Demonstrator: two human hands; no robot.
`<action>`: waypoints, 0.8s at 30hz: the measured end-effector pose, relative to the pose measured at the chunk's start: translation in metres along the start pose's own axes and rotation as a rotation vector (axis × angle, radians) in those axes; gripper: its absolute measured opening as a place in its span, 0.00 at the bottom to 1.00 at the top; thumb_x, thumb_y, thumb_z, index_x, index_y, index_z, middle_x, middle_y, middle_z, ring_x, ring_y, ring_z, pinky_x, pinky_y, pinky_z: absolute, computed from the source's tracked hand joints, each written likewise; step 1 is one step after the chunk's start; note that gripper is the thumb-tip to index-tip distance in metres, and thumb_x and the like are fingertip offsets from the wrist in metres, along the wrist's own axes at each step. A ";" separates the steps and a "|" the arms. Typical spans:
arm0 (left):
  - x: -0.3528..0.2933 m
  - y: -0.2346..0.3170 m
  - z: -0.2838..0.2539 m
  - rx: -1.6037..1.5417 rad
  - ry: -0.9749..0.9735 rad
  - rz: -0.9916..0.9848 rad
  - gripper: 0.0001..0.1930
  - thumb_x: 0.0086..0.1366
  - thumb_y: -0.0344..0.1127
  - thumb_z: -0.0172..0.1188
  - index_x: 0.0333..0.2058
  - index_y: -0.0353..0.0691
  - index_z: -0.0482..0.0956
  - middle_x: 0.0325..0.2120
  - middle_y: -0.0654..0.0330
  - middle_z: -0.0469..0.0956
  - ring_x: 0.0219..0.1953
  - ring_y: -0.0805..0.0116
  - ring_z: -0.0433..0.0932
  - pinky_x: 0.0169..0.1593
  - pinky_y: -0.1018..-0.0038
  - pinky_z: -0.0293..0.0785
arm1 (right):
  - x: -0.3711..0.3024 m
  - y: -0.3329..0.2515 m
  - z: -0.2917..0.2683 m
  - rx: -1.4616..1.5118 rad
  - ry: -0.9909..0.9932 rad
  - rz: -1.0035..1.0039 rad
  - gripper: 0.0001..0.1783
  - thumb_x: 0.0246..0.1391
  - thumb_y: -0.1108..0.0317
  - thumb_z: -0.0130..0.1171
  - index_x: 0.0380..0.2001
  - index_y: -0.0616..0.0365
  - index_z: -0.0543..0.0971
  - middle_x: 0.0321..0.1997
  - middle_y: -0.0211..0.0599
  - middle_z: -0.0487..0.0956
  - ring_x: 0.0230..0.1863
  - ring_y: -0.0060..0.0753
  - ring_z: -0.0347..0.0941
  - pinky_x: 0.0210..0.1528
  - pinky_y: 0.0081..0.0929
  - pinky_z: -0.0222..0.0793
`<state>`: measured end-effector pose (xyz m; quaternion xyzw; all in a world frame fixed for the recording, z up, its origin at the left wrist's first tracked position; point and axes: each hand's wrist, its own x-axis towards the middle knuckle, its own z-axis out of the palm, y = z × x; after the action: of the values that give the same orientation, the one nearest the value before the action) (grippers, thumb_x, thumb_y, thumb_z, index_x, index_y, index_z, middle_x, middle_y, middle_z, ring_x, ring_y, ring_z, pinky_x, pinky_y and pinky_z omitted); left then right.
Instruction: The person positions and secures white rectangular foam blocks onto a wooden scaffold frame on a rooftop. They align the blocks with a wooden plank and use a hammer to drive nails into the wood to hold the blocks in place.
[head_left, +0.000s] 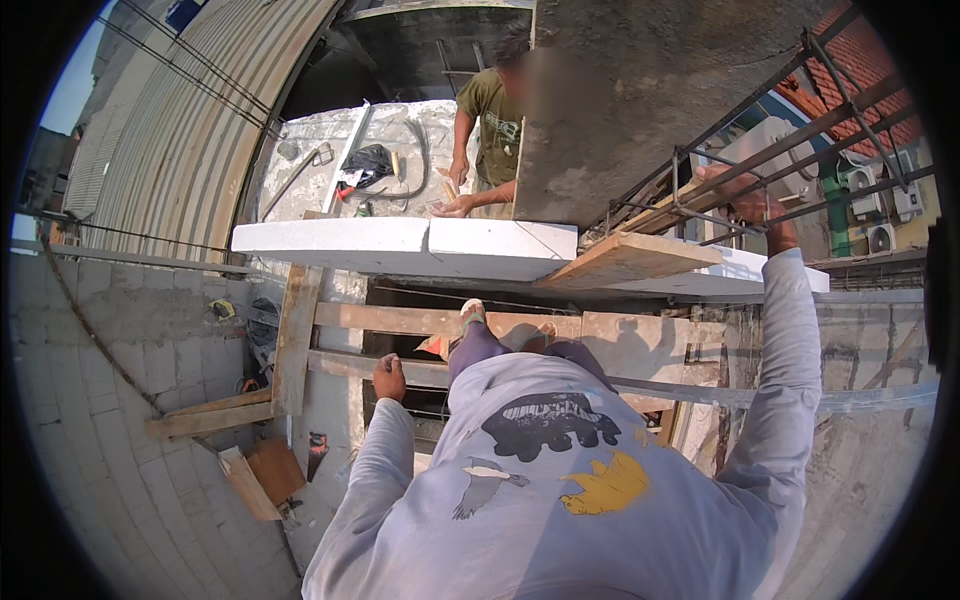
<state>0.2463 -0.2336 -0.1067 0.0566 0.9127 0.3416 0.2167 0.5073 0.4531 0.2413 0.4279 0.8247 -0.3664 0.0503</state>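
My right hand (752, 203) reaches out far to the right, its fingers wrapped round a steel bar of a rebar cage (690, 205). Below that arm runs a row of long white blocks (490, 240), with a wooden board (640, 257) lying across it beside the cage. My left hand (390, 380) hangs low at my side, fingers curled, with no object visible in it. It is nearest to the wooden planks (400, 318) that cross the gap under me. My feet stand on these planks.
A co-worker (490, 130) in an olive shirt has both hands near the blocks' far side. Behind lie a hammer (298, 178), a black bag (368, 163) and a hose (418, 150). A rough concrete column (620, 110) rises centre right. Lower left are a handsaw (316, 452) and loose boards (215, 415).
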 end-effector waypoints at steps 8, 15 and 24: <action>0.024 0.016 0.003 -0.155 -0.042 0.167 0.16 0.75 0.38 0.58 0.52 0.31 0.80 0.42 0.55 0.85 0.43 0.68 0.82 0.52 0.70 0.76 | 0.004 -0.011 0.006 -0.012 0.016 -0.081 0.35 0.62 0.28 0.57 0.36 0.53 0.84 0.24 0.21 0.73 0.21 0.16 0.70 0.23 0.22 0.67; 0.033 0.103 0.001 -0.177 -0.108 0.256 0.18 0.76 0.40 0.58 0.53 0.31 0.81 0.43 0.58 0.84 0.45 0.70 0.80 0.53 0.70 0.74 | 0.006 0.010 0.005 -0.006 0.091 -0.382 0.35 0.63 0.33 0.58 0.38 0.60 0.87 0.26 0.28 0.77 0.24 0.22 0.74 0.28 0.26 0.72; 0.037 0.098 0.010 -0.203 -0.162 0.214 0.18 0.75 0.40 0.58 0.53 0.31 0.81 0.43 0.56 0.84 0.46 0.69 0.80 0.54 0.70 0.74 | -0.015 -0.027 0.001 0.072 0.015 -0.323 0.35 0.64 0.37 0.59 0.38 0.66 0.87 0.25 0.33 0.79 0.22 0.25 0.74 0.26 0.29 0.75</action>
<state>0.2134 -0.1437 -0.0634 0.1584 0.8418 0.4477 0.2566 0.4966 0.4326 0.2617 0.2938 0.8695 -0.3958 -0.0305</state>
